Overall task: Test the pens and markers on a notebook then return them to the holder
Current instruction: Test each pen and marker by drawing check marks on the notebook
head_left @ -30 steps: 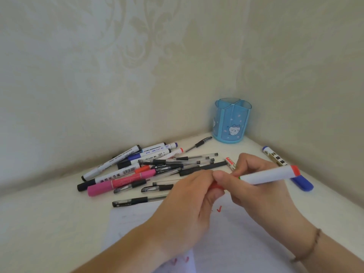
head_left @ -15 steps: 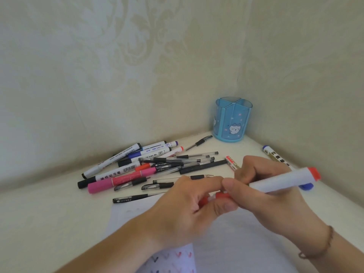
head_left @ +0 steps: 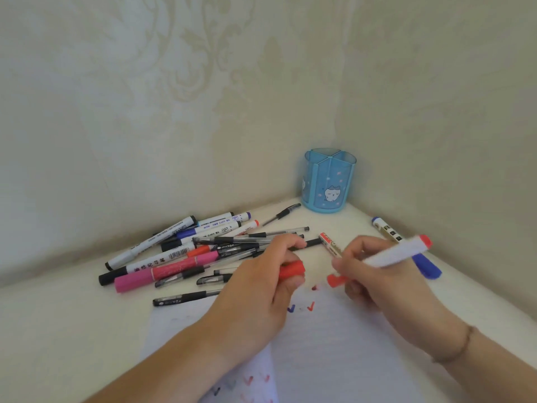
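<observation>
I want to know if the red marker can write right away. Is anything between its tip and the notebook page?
Nothing visible is. The red cap is off, gripped in the left hand. The right hand holds the red marker with its bare tip above the notebook page, near earlier check marks.

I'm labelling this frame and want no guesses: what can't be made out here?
All head view:
- White red-ended marker: motion-blurred; its tip is hidden by the right hand.
- Red cap: partly covered by the left hand's fingers.
- Lined white notebook: cut off by the bottom edge.
- Blue plastic holder: interior unseen.
</observation>
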A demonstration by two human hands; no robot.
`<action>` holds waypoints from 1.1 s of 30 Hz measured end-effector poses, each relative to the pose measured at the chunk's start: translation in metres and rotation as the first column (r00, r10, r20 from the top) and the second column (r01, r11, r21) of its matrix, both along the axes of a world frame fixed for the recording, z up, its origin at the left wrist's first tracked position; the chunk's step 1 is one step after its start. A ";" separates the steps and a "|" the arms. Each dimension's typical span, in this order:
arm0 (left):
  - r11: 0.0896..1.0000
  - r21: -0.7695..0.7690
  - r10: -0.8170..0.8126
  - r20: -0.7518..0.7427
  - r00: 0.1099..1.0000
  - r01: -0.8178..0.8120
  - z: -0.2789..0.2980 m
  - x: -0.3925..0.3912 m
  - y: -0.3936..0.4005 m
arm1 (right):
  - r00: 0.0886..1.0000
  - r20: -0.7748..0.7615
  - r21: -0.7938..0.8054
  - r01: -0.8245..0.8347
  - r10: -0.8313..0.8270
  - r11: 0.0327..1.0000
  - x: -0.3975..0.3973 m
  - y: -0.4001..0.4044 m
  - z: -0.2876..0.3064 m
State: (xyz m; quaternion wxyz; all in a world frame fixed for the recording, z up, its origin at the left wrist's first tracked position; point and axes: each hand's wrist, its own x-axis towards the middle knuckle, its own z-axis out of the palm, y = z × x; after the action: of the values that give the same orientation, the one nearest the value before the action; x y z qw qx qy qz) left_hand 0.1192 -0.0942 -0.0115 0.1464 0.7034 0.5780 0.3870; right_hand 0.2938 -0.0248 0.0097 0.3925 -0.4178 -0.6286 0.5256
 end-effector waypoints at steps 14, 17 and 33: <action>0.993 0.104 0.060 -0.052 0.997 -0.054 -0.010 -0.008 0.010 | 0.994 0.105 0.137 0.013 -0.027 0.991 0.010 0.000 -0.013; 0.995 0.078 0.069 -0.001 0.998 -0.069 -0.011 -0.007 0.009 | 0.989 0.145 0.181 0.012 -0.039 0.983 0.008 0.001 -0.014; 0.990 0.138 0.015 -0.010 1.000 -0.014 -0.010 -0.009 0.011 | 0.989 0.140 0.182 0.009 -0.035 0.983 0.008 0.006 -0.016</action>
State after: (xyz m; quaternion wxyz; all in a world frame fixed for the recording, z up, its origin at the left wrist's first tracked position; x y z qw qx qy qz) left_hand 0.1105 -0.0835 -0.0213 0.0914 0.7098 0.5557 0.4231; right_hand 0.3023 -0.0193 -0.0063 0.3885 -0.4240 -0.6956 0.4306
